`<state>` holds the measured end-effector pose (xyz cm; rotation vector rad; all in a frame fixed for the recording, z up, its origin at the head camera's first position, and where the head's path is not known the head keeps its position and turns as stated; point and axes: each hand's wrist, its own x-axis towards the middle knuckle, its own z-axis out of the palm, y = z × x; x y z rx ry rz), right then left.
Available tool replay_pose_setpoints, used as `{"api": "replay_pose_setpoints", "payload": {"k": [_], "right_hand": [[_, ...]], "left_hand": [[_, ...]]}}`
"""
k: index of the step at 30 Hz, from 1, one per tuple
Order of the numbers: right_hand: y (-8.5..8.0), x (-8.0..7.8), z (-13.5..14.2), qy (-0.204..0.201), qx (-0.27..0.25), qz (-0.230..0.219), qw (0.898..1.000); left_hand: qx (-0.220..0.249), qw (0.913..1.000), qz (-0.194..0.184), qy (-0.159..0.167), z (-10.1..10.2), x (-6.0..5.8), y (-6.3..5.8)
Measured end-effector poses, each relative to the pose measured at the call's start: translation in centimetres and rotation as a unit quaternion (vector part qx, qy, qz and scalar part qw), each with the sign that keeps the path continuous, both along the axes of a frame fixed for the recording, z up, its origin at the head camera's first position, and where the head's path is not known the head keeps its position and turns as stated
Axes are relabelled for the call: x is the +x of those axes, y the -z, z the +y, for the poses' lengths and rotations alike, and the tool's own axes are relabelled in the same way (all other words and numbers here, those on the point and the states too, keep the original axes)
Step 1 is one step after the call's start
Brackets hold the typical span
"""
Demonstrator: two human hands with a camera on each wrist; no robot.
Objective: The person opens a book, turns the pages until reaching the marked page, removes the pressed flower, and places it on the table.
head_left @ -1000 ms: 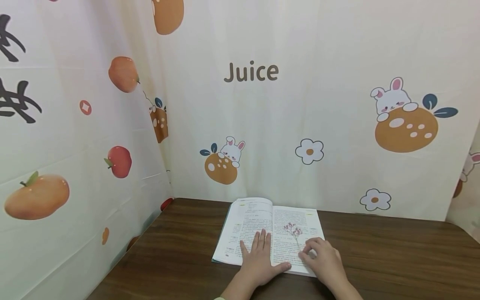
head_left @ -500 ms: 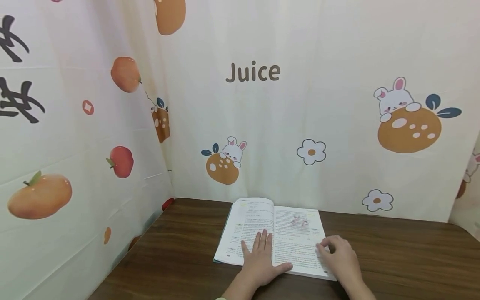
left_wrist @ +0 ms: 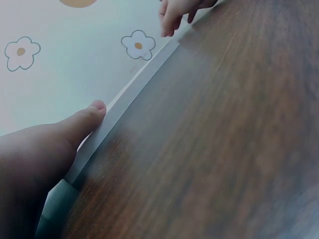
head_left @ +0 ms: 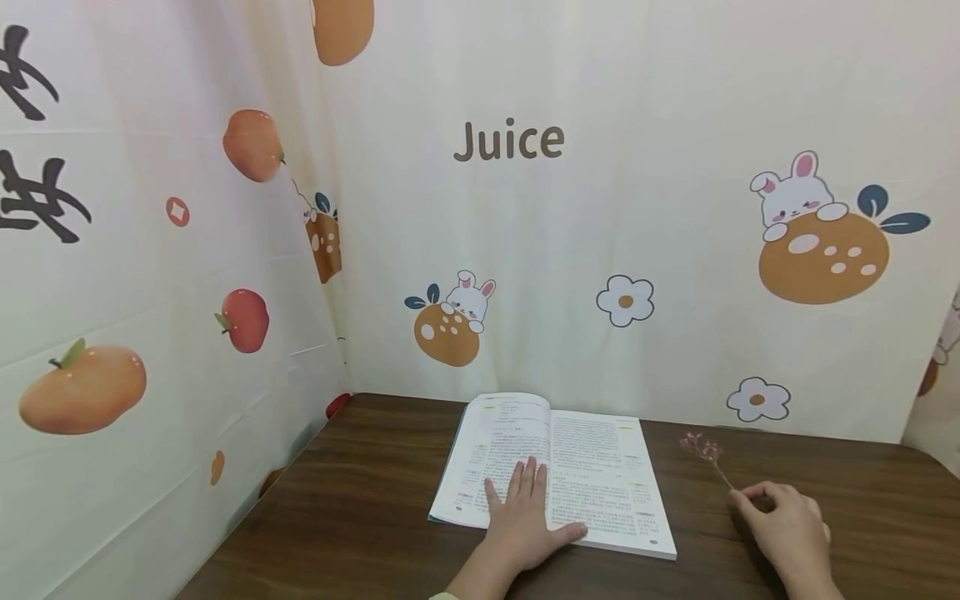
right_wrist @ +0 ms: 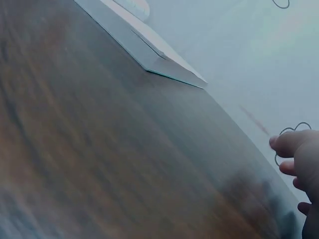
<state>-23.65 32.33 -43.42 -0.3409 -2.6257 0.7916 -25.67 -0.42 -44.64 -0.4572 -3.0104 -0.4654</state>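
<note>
An open book with printed pages lies on the wooden table. Across its lower middle, my left hand rests with fingers spread and straight, the thumb reaching onto the right page. To the right of the book, my right hand pinches the thin stem of a dried flower sprig between thumb and fingertips. Its small pinkish blossoms point up and left, apart from the book. In the right wrist view, the right hand is at the right edge and the stem looks blurred.
The dark wooden table stretches to both sides of the book. Behind it hangs a pale curtain printed with rabbits, fruit and flowers, and it continues along the left side.
My right hand has carried the flower sprig rightward, from over the right page to above the table beyond the book. The left hand stays on the pages.
</note>
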Motion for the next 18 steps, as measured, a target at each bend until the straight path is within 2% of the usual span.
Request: {"api": "replay_pose_setpoints", "payload": {"k": [5, 9, 12, 14, 17, 18], "right_hand": [[0.0, -0.2, 0.4, 0.004, 0.027, -0.050, 0.998], [0.2, -0.1, 0.7, 0.009, 0.039, -0.069, 0.997], [0.2, 0.1, 0.5, 0.018, 0.027, -0.045, 0.998], [0.2, 0.2, 0.2, 0.019, 0.017, -0.009, 1.000], [0.3, 0.3, -0.5, 0.001, 0.014, 0.061, 0.998], [0.3, 0.2, -0.8, -0.012, 0.016, 0.071, 0.997]], "left_hand": [[-0.005, 0.9999, 0.006, -0.007, 0.0, 0.0, -0.3], [0.029, 0.9985, 0.037, -0.027, -0.1, -0.1, -0.7], [0.074, 0.9917, 0.082, -0.064, -0.8, -0.6, -1.0], [0.100, 0.9846, 0.104, -0.099, -1.8, -1.1, -0.9], [0.122, 0.9747, 0.107, -0.153, -4.2, -2.0, -0.8], [0.129, 0.9720, 0.100, -0.169, -5.2, -2.2, -0.7]]}}
